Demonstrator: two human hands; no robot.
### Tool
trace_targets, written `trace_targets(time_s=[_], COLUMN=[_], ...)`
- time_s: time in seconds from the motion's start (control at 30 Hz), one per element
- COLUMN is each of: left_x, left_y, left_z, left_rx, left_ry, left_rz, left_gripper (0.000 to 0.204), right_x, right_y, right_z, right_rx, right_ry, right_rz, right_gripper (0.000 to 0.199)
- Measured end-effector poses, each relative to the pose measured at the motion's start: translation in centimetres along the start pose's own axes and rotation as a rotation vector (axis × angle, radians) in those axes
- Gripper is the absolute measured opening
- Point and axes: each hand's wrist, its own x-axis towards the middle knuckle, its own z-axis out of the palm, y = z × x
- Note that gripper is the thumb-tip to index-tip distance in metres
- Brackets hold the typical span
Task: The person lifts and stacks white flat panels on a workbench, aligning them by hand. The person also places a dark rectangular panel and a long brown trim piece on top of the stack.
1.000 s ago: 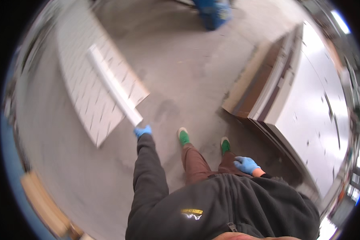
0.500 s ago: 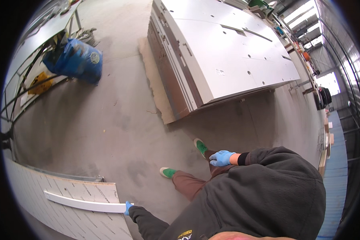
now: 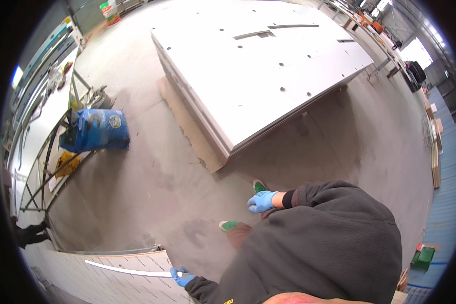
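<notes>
My left hand [image 3: 183,277], in a blue glove, is closed on the near end of a long, narrow white strip [image 3: 129,270]. The strip stretches leftward from it over a pale, printed board [image 3: 159,259] at the lower left. Whether the strip rests on the board or hangs just above it, I cannot tell. My right hand [image 3: 262,201], also blue-gloved, hangs by my leg, holding nothing, its fingers loosely apart.
Ahead, a large stack of white panels [image 3: 207,76] with holes sits over a brown sheet [image 3: 187,129]. At left, a blue sack [image 3: 104,129] stands by a metal-framed workbench [image 3: 50,111]. Another person's dark legs [image 3: 31,234] show at the far left.
The view has swung, bringing more of the workbench and another person's legs into sight. My left hand still grips the strip, whose face now looks narrower. My right hand stays beside my leg.
</notes>
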Motion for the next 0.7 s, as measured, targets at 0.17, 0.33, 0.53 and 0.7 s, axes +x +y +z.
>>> trace_targets(time_s=[0.17, 0.33, 0.53, 0.7], left_x=[-15.5, -26.7, -36.2, -40.0], left_y=[-2.1, -4.1, -6.4, -8.3], left_z=[10.9, 22.4, 32.2, 37.5], left_rx=[0.038, 0.14, 0.217, 0.34], left_ry=[-0.189, -0.41, -0.89, -1.263], left_rz=[0.106, 0.214, 0.049, -0.175], left_gripper=[0.023, 0.048, 0.082, 0.082], right_x=[-3.0, -6.1, -8.9, -8.6], right_y=[2.3, 6.6, 10.1, 9.6], right_z=[-6.1, -12.5, -21.2, -28.6], right_rx=[-0.017, 0.013, 0.206, 0.723], right_ry=[0.023, 0.12, 0.345, 0.534], right_rz=[-0.144, -0.302, -0.445, -0.673], right_gripper=[0.051, 0.052, 0.052, 0.064])
